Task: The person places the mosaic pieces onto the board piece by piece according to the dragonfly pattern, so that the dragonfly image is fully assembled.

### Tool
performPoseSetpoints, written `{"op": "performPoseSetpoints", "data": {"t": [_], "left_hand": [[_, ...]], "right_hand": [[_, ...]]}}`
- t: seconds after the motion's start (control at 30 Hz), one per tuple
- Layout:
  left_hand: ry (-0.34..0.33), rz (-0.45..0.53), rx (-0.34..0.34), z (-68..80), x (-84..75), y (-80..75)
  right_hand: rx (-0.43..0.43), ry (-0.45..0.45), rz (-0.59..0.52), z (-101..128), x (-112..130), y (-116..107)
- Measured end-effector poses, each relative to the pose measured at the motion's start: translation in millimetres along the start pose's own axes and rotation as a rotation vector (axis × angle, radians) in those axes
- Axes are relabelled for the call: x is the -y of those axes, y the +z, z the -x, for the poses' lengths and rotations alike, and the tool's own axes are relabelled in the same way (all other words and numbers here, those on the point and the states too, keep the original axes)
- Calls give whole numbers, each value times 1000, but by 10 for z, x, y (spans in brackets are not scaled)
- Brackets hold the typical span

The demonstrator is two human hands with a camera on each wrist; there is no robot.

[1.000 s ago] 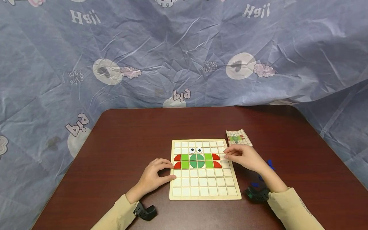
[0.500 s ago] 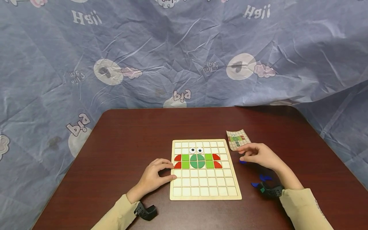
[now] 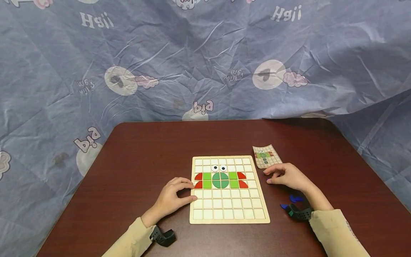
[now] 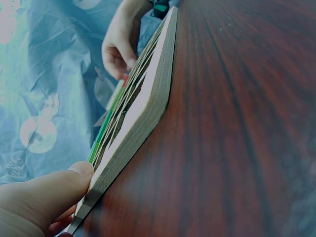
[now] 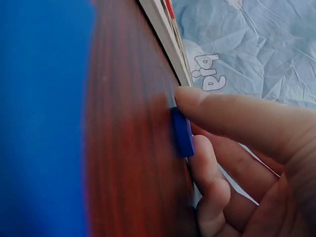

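Note:
A light wooden grid board point(image 3: 229, 214) lies on the table. It carries red quarter-round pieces point(image 3: 198, 184), light green squares point(image 3: 207, 180), a dark green circle point(image 3: 220, 180) of quarter pieces and two eye pieces point(image 3: 219, 168). My left hand point(image 3: 174, 194) rests at its left edge, fingers relaxed; in the left wrist view the thumb point(image 4: 81, 170) touches the rim. To the right of the board, just below a picture card point(image 3: 266, 157), my right hand point(image 3: 285, 176) pinches a small blue tile point(image 5: 182, 132) between thumb and fingers, low over the table.
More blue pieces point(image 3: 296, 198) lie on the dark red table point(image 3: 154, 142) near the right wrist's black camera band point(image 3: 298, 212). Another band point(image 3: 163, 236) sits on the left wrist. A printed grey-blue cloth point(image 3: 205, 71) hangs behind the table.
My right hand has moved from the board's right edge out to the blue tile beside the card, and its fingers have closed on it. The left hand has stayed in place.

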State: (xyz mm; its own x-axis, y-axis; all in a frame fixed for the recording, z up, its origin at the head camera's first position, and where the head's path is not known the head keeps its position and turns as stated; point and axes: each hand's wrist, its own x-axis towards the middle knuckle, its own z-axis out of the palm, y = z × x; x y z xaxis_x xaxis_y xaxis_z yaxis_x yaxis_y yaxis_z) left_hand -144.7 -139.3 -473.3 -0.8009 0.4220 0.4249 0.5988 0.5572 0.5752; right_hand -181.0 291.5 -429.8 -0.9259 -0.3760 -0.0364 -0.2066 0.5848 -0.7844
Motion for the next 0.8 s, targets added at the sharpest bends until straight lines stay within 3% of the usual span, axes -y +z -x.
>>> {"op": "performPoseSetpoints", "data": {"t": [0.5, 0.8], "left_hand": [[1, 5, 0, 3, -3, -1], [1, 8, 1, 3, -13, -4]], "right_hand": [[-9, 37, 79, -2, 23, -38], [6, 67, 33, 1, 60, -44]]}}
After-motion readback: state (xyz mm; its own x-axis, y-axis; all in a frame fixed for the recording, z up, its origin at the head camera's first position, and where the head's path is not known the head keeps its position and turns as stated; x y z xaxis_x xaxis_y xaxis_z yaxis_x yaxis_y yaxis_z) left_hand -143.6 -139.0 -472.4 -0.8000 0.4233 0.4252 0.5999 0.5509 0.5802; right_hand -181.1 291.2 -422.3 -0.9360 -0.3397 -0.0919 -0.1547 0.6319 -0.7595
